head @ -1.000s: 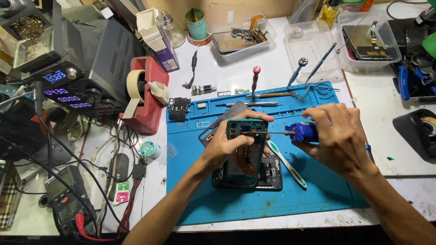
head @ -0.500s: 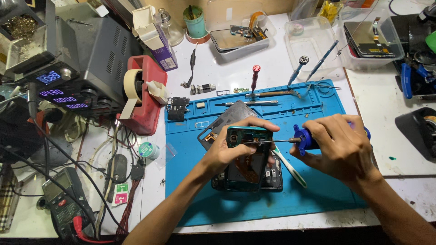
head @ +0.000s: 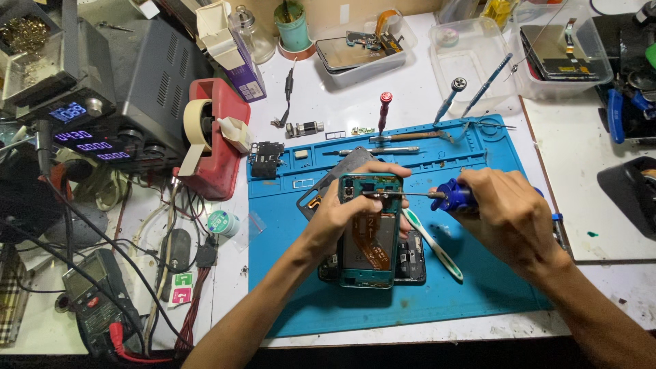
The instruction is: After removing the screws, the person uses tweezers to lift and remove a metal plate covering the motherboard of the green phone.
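head view: teal opened phone (head: pixel 370 236), orange flex cable exposed.

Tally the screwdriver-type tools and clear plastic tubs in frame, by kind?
Screwdrivers: 4 (blue-handled screwdriver in the right hand, red-capped screwdriver, grey-capped screwdriver, blue slim driver)
Clear tubs: 3 (phone-parts tub, near-empty tub, screen tub)
Total: 7
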